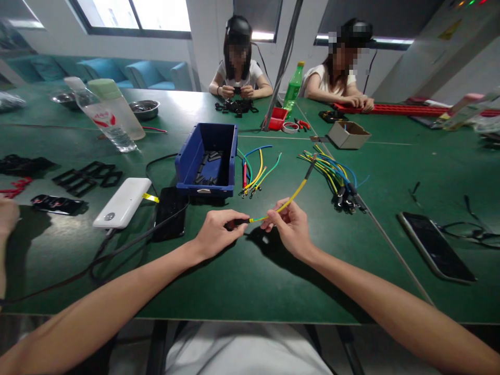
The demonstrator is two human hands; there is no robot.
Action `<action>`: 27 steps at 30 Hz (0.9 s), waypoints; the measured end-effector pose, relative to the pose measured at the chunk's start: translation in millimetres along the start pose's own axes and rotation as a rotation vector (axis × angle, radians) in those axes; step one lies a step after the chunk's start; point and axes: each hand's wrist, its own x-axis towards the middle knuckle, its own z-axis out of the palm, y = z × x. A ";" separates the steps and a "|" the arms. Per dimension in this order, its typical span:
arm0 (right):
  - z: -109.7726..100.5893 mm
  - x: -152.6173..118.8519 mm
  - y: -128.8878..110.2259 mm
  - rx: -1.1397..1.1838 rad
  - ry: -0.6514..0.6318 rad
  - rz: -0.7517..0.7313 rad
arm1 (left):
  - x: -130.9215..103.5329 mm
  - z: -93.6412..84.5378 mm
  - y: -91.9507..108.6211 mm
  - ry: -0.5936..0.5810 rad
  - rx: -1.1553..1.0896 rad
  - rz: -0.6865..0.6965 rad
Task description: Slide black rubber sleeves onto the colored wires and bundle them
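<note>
Yellow-and-green insulated wire [299,191] is hanging between both hands, already wearing a dark far-end sleeve; near-end fit: cannot tell. Left hand [219,232] is pinching its black end; right hand [292,227] is gripping mid-length, fingers closed. Toward two o'clock, dark-ended multicoloured wire bundle [344,194] is lying, seemingly done; toward twelve, loose lugged wires [259,179] are seemingly waiting.
</note>
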 end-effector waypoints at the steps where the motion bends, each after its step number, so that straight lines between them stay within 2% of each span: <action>1: 0.2 -0.1 0.1 0.000 -0.003 0.003 | 0.2 -0.2 0.5 -0.004 -0.002 -0.018; 11: 1.2 3.5 -1.3 0.011 0.018 0.037 | 1.9 -1.8 3.5 -0.085 -0.063 -0.144; 15: 1.9 6.8 -3.5 0.036 0.053 0.062 | 2.3 -1.6 3.9 -0.067 -0.077 -0.181; 19: 2.9 8.2 -3.7 0.073 0.065 0.078 | 2.7 -1.8 3.2 -0.026 -0.032 -0.177; 27: 3.7 6.8 -4.5 0.082 0.054 0.101 | 2.2 -2.1 2.6 -0.038 -0.025 -0.133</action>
